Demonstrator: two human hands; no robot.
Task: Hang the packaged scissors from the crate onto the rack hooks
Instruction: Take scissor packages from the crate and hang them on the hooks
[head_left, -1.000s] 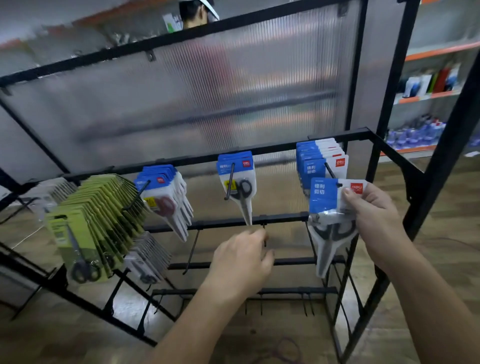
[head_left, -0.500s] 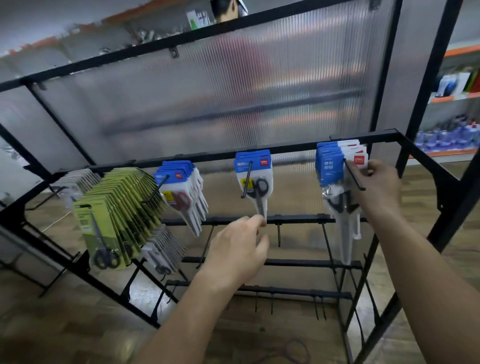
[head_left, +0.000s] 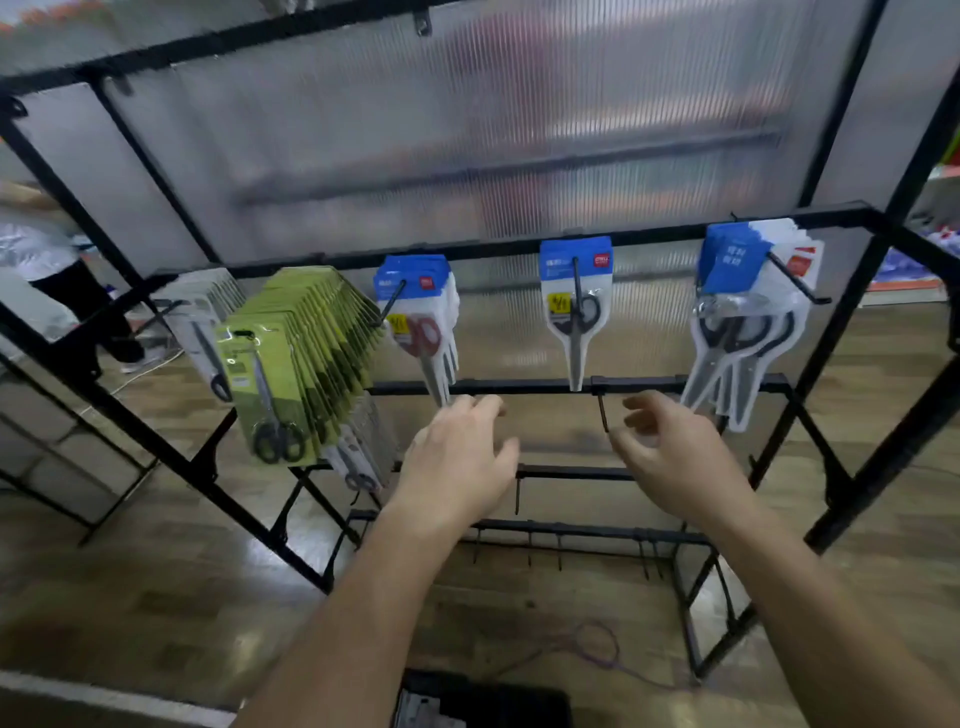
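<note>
Packaged scissors (head_left: 748, 332) are hanging in a fanned bunch from the right-hand top hook of the black metal rack (head_left: 519, 387), with blue card tops over glossy clear blisters. Both hands are hovering empty before the middle bar. The left hand (head_left: 462, 457) is reaching palm-down with fingers loosely bent, and the right hand (head_left: 675, 452) is cupping slightly beside a short bare hook (head_left: 603, 413). A dark crate (head_left: 483, 701) is peeking in below.
</note>
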